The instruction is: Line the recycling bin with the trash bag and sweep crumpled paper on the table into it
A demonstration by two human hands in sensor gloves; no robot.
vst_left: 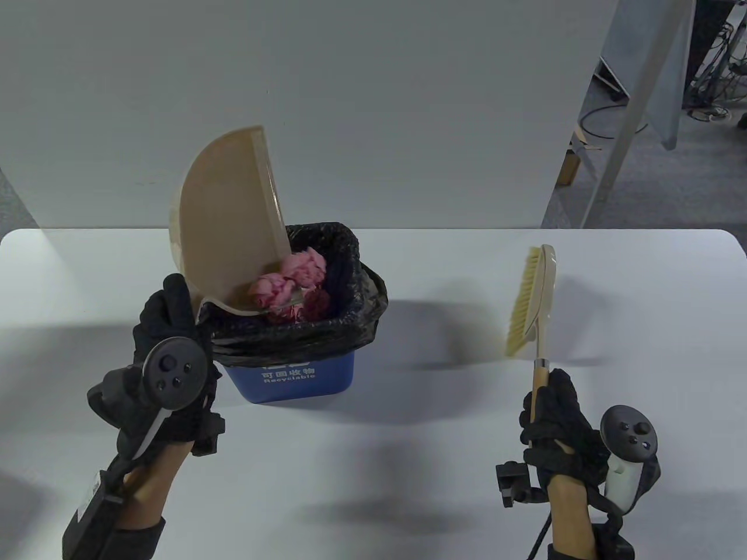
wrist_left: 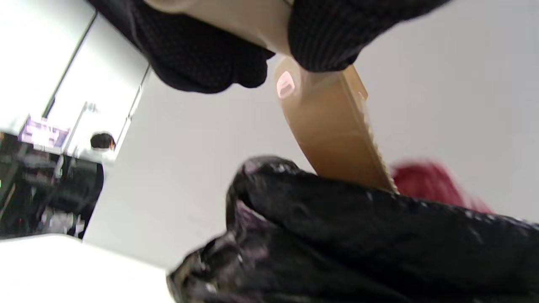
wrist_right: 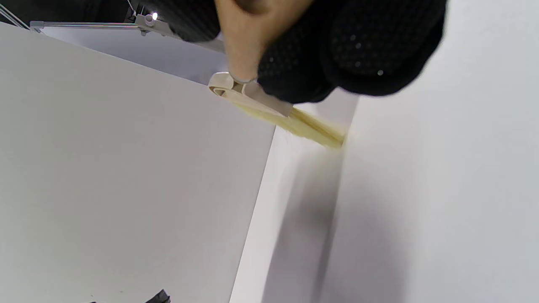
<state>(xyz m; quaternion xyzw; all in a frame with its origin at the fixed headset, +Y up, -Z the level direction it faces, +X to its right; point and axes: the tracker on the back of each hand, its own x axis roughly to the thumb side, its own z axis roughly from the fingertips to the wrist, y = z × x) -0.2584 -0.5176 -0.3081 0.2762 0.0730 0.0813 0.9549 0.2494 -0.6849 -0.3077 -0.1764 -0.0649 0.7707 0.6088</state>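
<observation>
- You were at the emptying step: your left hand [vst_left: 166,350] gripped the handle of the tan dustpan [vst_left: 224,219] and had it tipped up steeply over the blue recycling bin [vst_left: 292,379], its lip inside the bin's mouth.
- The black trash bag [vst_left: 350,326] already lined the bin, folded over the rim, so the lining step looked done.
- Pink crumpled paper [vst_left: 289,280] sat at the pan's low edge and inside the bag; in the left wrist view a red blur showed past the pan, above the bag's edge.
- Your right hand [vst_left: 554,420] was clamped round the wooden handle of the brush [vst_left: 534,300], held upright above the table [vst_left: 642,303], well apart from the bin, bristles facing left.
- No loose paper showed on the visible tabletop, so the sweeping seemed near its end.
- Next, you likely needed to get the last balls off the pan lip, by a shake or a stroke of the brush, keeping the lip inside the bag so nothing dropped outside.
- Take care that the pan does not drag the bag's edge off the rim.
</observation>
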